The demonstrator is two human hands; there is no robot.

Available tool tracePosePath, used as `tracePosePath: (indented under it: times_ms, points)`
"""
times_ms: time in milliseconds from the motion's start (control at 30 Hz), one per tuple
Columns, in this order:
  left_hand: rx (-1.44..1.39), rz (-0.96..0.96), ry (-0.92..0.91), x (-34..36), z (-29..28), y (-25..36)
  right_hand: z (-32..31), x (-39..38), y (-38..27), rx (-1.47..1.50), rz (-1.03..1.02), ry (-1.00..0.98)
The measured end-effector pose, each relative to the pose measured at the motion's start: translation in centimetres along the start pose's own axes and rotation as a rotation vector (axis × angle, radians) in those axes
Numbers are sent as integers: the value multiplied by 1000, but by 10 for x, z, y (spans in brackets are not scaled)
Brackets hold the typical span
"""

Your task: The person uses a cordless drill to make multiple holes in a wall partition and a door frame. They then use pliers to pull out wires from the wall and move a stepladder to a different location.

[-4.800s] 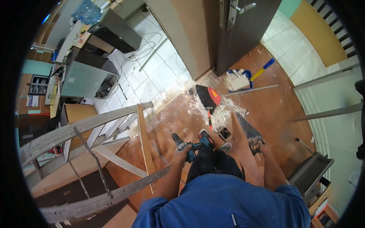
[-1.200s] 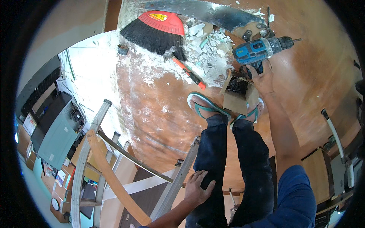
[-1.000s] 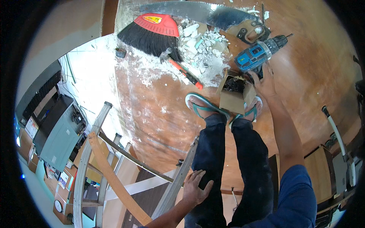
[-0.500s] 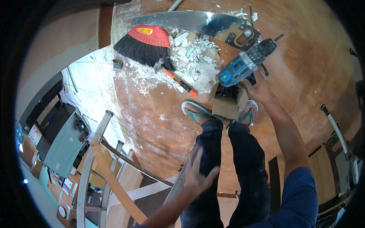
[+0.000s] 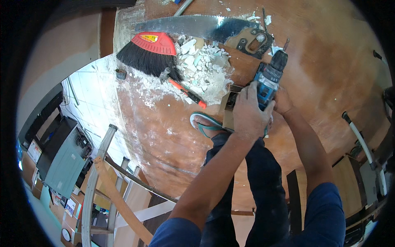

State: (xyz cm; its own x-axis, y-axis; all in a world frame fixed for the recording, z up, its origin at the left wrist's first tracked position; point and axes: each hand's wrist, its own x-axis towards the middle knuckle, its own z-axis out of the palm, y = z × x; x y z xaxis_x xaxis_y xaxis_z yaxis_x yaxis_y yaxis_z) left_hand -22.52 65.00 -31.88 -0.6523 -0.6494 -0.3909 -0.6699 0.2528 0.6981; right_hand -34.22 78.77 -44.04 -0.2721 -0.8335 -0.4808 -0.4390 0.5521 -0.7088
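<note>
A blue and black cordless drill [image 5: 268,84] with a bit in its chuck points away from me, held between both hands. My right hand [image 5: 282,101] is closed around its grip at the right side; the drill hides part of those fingers. My left hand [image 5: 252,110] holds the rear of the drill body, fingers on its left side and thumb near its back. Under my left hand, an open cardboard box [image 5: 228,118] stands between my feet, largely covered by that hand; dark contents show inside.
Ahead lie a handsaw [image 5: 185,26], a red broom head [image 5: 154,43] with black bristles, a hammer [image 5: 165,76], an orange cutter knife [image 5: 192,95] and a pile of white rubble [image 5: 205,66]. A wooden ladder [image 5: 92,193] stands at the left.
My left hand has moved up and forward from beside my leg onto the drill. The drill has turned to point more straight ahead, still in my right hand.
</note>
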Motion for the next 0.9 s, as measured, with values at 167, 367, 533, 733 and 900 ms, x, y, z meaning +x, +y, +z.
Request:
tracePosePath:
  times_ms: [167,367,533,733,900]
  points:
    - [31,-109,-212,-11,20,33,9,-5,3,1141,227,217]
    - [161,-185,-353,-9,14,47,4,-17,-10,897,321,247]
    - [223,-231,-425,-11,-3,43,0,-18,-16,588,461,265]
    - [97,-166,-337,-43,-21,34,13,-64,12,249,457,357]
    - [154,-160,-355,-163,-113,21,24,-235,-18,-61,386,128]
